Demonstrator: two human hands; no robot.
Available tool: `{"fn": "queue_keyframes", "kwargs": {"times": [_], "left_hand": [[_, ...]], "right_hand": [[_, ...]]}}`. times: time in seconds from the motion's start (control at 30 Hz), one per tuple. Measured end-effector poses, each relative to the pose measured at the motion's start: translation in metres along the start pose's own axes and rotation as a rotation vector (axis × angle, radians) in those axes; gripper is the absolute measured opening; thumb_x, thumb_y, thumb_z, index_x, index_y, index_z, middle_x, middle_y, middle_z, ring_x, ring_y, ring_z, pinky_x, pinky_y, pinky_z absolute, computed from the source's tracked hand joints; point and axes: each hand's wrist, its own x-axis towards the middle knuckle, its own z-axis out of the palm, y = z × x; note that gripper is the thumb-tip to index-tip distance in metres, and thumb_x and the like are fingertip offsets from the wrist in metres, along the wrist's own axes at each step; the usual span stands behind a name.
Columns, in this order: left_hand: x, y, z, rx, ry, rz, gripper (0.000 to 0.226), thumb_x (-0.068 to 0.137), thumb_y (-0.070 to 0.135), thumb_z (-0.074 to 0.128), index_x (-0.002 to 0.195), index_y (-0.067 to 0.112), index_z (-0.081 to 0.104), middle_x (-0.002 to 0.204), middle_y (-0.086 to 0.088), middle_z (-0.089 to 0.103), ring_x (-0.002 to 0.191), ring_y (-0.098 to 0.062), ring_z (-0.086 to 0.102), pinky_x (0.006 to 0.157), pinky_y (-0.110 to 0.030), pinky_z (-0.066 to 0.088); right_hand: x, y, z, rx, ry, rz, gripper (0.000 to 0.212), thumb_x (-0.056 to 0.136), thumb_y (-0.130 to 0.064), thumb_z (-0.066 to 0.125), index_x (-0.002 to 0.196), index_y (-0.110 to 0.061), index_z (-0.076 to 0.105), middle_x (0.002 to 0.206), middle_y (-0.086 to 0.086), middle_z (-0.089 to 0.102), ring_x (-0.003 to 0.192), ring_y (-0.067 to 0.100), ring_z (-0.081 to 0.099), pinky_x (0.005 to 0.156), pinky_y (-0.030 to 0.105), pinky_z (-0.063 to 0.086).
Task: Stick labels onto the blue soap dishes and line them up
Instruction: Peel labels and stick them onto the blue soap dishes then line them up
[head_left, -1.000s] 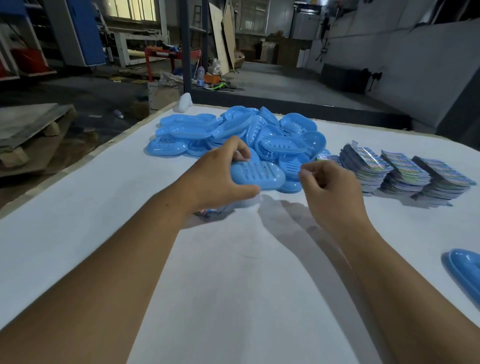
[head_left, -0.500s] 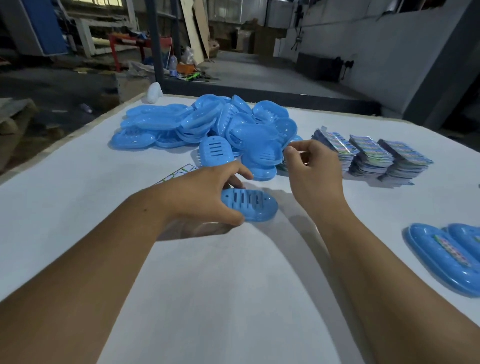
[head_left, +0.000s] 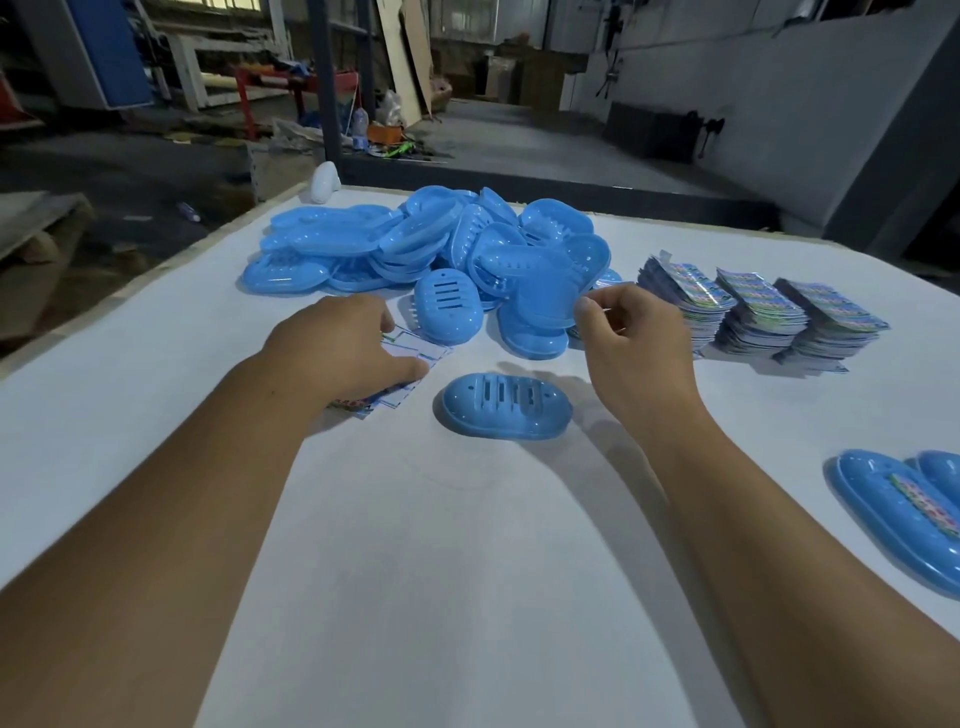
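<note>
dim, cool light falls from above and ahead onto the broad white counter (head_left: 467, 571), the brightest surface in view. the workshop behind sits dark and murky, with pale windows at the top left. soft grey shadows trail beneath both bare forearms and under the lone glossy blue plastic soap dish (head_left: 506, 408). wide-angle bending curves the counter's edges; the near forearms look smeared and soft.
</note>
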Motion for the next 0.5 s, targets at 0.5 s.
{"fn": "queue_keyframes", "kwargs": {"times": [0.5], "left_hand": [[-0.0068, 0.0094, -0.0061, -0.202, 0.163, 0.009, 0.04, 0.079, 0.027, 0.083, 0.114, 0.03, 0.065, 0.111, 0.004, 0.068, 0.099, -0.017, 0.063, 0.086, -0.035, 0.054]], "right_hand": [[-0.0024, -0.0007, 0.0005, 0.013, -0.006, -0.017, 0.011, 0.094, -0.032, 0.061, 0.087, -0.029, 0.068, 0.076, -0.016, 0.067, 0.068, 0.0, 0.059, 0.065, 0.021, 0.042]]}}
